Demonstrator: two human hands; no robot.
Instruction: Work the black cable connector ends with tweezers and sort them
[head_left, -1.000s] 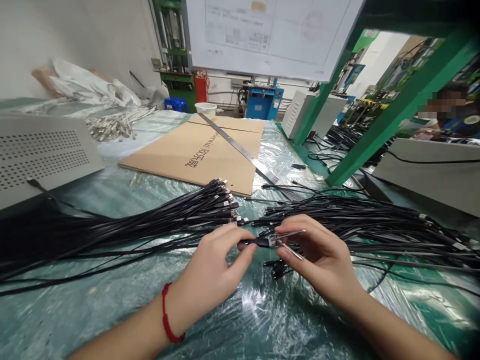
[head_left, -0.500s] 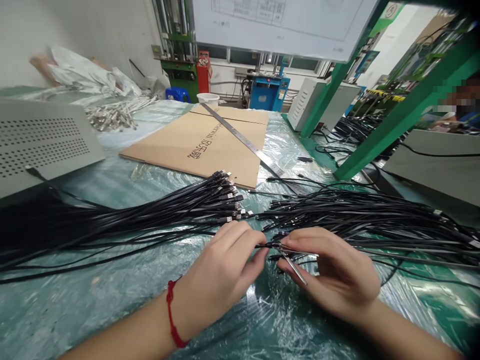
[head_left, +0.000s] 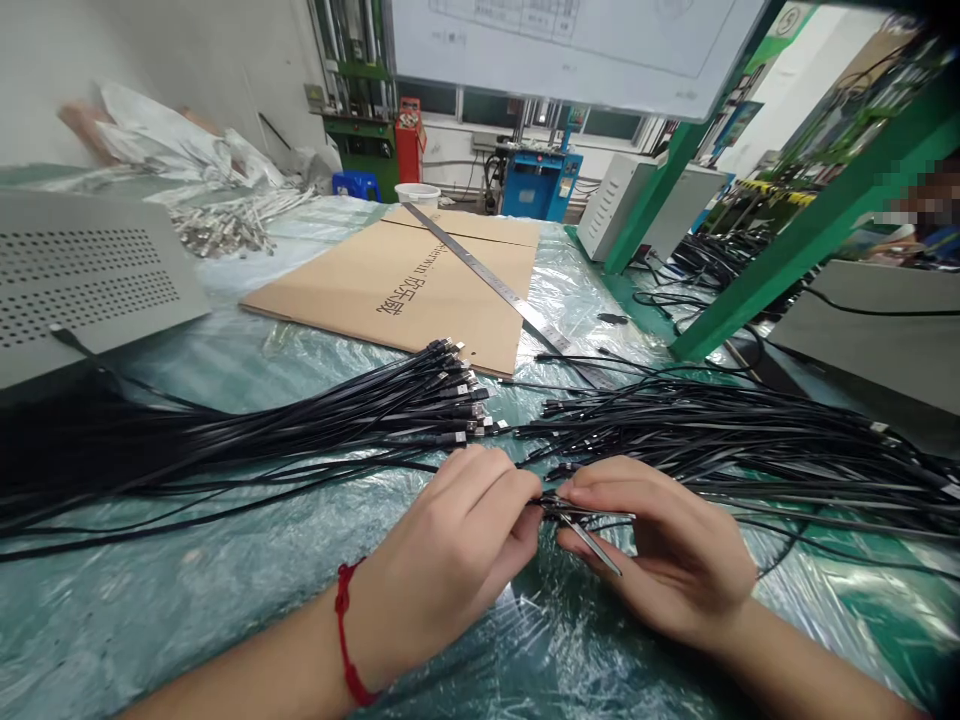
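Note:
My left hand (head_left: 465, 540), with a red cord round the wrist, is closed in a pinch on the dark end of a black cable (head_left: 534, 499). Its fingertips hide most of that end. In my right hand (head_left: 667, 550) is a small metal nail clipper (head_left: 596, 548), held between thumb and fingers with its lever angled down. The clipper's jaws meet the cable end just beside my left fingertips. Whether they are closed on it I cannot tell. Behind my left hand lies a bundle of black cables (head_left: 322, 415) with metal USB plugs. More black cables (head_left: 720, 430) lie behind my right hand.
A cardboard sheet (head_left: 337, 285) with a steel ruler (head_left: 495, 285) across it lies farther back. A perforated grey box (head_left: 90, 270) stands at left, and a green post (head_left: 787, 250) rises at right. Plastic film (head_left: 225, 610) covers the green table.
Both hands stay close together, with the cable end and nail clipper shifted very slightly downward in view. The clipper's lever has tilted a little. The camera view has shifted slightly.

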